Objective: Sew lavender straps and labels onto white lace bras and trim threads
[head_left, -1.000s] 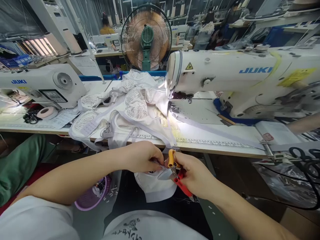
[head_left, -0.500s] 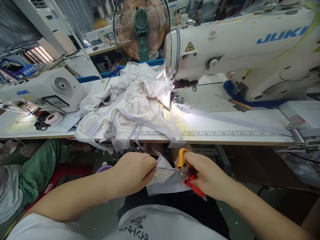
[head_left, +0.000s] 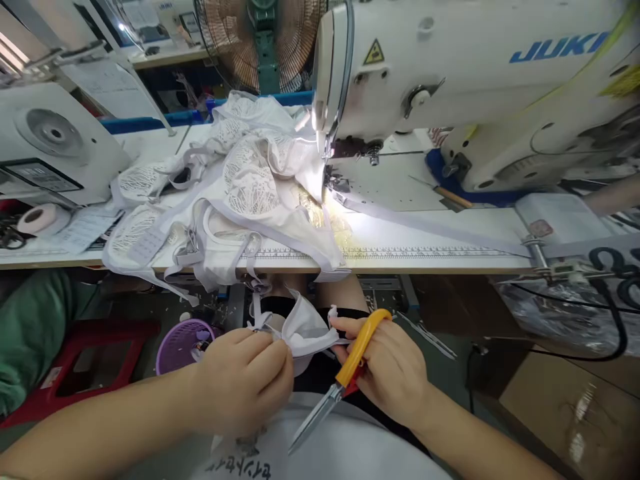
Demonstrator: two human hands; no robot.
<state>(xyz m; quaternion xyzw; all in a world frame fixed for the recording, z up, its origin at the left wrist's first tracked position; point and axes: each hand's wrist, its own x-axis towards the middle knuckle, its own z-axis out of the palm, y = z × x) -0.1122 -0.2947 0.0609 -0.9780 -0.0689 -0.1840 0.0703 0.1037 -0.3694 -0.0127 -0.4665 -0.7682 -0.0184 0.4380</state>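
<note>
Over my lap, a white bra [head_left: 306,328] is stretched between my two hands. My left hand [head_left: 243,377] is closed round its left part, fingers curled in. Scissors [head_left: 361,347] with orange and red handles lie in the grip of my right hand [head_left: 393,370], blades pointing down toward my shirt. The thumb and forefinger of that hand also appear to pinch the bra's right edge. Above my hands, a pile of white lace bras [head_left: 253,190] covers the table, with straps and bands hanging over its front edge.
A JUKI sewing machine [head_left: 450,80] stands over the table [head_left: 425,261], its lamp lit. Another machine [head_left: 55,143] is at left, a fan [head_left: 267,47] behind. Below are a purple basket [head_left: 175,343], a red stool [head_left: 107,350] and a cardboard box [head_left: 575,413].
The scissors have swung round, so their blades now point down-left. My left hand has moved down and left with the bra. The view has tilted lower, showing more of the basket.
</note>
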